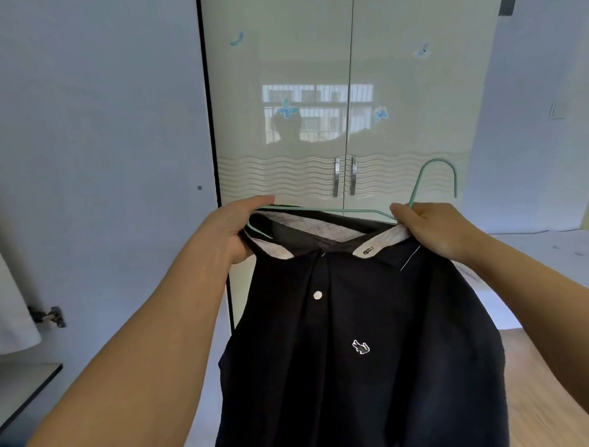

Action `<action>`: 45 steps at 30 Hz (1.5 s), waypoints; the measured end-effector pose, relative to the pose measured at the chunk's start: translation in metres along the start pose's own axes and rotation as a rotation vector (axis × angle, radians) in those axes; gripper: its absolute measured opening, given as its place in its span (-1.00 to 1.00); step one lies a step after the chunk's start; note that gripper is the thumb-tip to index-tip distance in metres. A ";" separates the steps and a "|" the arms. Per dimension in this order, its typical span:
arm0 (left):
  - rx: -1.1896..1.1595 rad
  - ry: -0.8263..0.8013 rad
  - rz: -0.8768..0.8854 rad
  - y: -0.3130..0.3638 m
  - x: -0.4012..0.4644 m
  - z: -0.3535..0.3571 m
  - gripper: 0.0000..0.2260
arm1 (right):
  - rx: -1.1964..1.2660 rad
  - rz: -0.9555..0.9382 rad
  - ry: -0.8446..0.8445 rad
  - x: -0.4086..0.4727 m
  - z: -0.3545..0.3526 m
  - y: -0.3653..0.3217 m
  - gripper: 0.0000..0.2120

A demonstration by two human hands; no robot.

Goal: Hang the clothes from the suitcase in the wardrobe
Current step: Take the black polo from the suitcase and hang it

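Head view: hanger (437, 176) partly inside shirt (358, 341)

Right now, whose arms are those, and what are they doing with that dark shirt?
There is no machine here. The arms belong to a person who wears a camera on the head, so the one picture shows what that person sees, looking forward and down.

The left hand grips one side of the collar of a dark polo shirt, and the right hand grips the other side. A thin green hanger is partly slipped into the neck of the shirt, with its hook poking out near the right hand.

Behind the shirt stand the pale wardrobe doors with blue butterfly pictures and two metal handles. These doors are closed. On the left, something white hangs at the picture's edge. I cannot see a suitcase.
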State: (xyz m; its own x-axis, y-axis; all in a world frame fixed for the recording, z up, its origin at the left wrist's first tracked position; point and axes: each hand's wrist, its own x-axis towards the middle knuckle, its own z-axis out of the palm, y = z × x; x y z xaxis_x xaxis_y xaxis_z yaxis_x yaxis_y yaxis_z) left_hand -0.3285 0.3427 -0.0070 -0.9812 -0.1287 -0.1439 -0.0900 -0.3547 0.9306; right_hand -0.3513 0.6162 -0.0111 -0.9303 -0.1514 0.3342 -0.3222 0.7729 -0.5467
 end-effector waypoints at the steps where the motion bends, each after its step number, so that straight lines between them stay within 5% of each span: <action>1: 0.046 0.069 0.050 0.000 0.002 -0.003 -0.90 | -0.019 -0.007 -0.045 -0.001 0.003 0.002 -0.52; 4: 0.429 0.349 0.353 -0.002 0.007 -0.011 -0.86 | -0.013 -0.078 -0.080 -0.001 0.012 0.006 -0.55; 6: 0.877 0.509 0.549 -0.008 0.006 -0.014 -0.82 | -0.019 -0.141 0.028 0.000 0.018 0.002 -0.58; 8: 1.082 0.586 0.648 -0.012 0.005 -0.014 -0.81 | -0.085 -0.231 0.076 0.002 0.019 -0.007 -0.60; 10: 1.055 0.576 0.613 -0.013 0.004 -0.012 -0.74 | -0.181 -0.297 -0.042 -0.002 0.018 -0.017 -0.61; 13: 0.560 0.323 0.376 -0.010 -0.002 0.004 -0.57 | -0.312 -0.300 -0.218 -0.007 0.036 -0.025 -0.58; 16: 0.288 0.030 0.210 -0.021 -0.010 0.025 -0.60 | -0.228 -0.246 0.000 -0.003 0.045 -0.028 -0.60; 19: 0.348 -0.061 0.190 -0.025 -0.012 0.032 -0.74 | 0.018 -0.179 0.258 -0.001 0.040 -0.019 -0.58; 22: 0.501 -0.077 0.249 -0.020 -0.010 0.031 -0.92 | -0.027 -0.250 -0.068 -0.008 0.049 -0.019 -0.59; 23: 0.498 -0.127 0.224 -0.020 -0.010 0.031 -0.94 | 0.014 -0.225 -0.063 -0.006 0.049 -0.018 -0.58; 26: 0.483 -0.235 0.146 -0.022 -0.010 0.032 -0.80 | 0.222 -0.123 0.198 0.006 0.030 -0.018 -0.49; 29: 0.672 -0.134 0.224 -0.025 -0.005 0.024 -0.79 | 0.237 -0.140 0.188 0.009 0.020 -0.015 -0.49; 33: 1.245 0.421 0.685 -0.027 -0.002 0.026 -0.42 | 0.278 -0.174 0.075 0.011 0.015 -0.019 -0.48; 36: 1.330 0.155 0.785 -0.023 0.000 0.034 -0.35 | 0.324 -0.244 -0.014 0.014 0.019 -0.028 -0.63; 38: 1.355 -0.036 0.644 -0.023 0.007 0.031 -0.70 | 0.342 -0.276 -0.021 0.017 0.022 -0.030 -0.74; 39: 1.362 -0.056 0.624 -0.025 0.011 0.027 -0.85 | 0.353 -0.279 -0.011 0.018 0.021 -0.029 -0.80; 42: 1.255 0.048 0.622 -0.034 0.018 0.011 -0.78 | 0.288 -0.222 0.030 0.025 0.018 -0.010 -0.87; 45: 1.209 0.175 0.575 -0.039 0.023 0.004 -0.75 | 0.069 -0.133 0.034 0.031 0.022 0.007 -0.68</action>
State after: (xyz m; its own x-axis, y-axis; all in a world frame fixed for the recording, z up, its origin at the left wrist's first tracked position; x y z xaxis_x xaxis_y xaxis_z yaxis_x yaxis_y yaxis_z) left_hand -0.3484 0.3577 -0.0452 -0.9042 -0.1300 0.4069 0.1409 0.8085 0.5714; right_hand -0.3859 0.6030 -0.0217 -0.8722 -0.2279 0.4329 -0.4551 0.7028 -0.5469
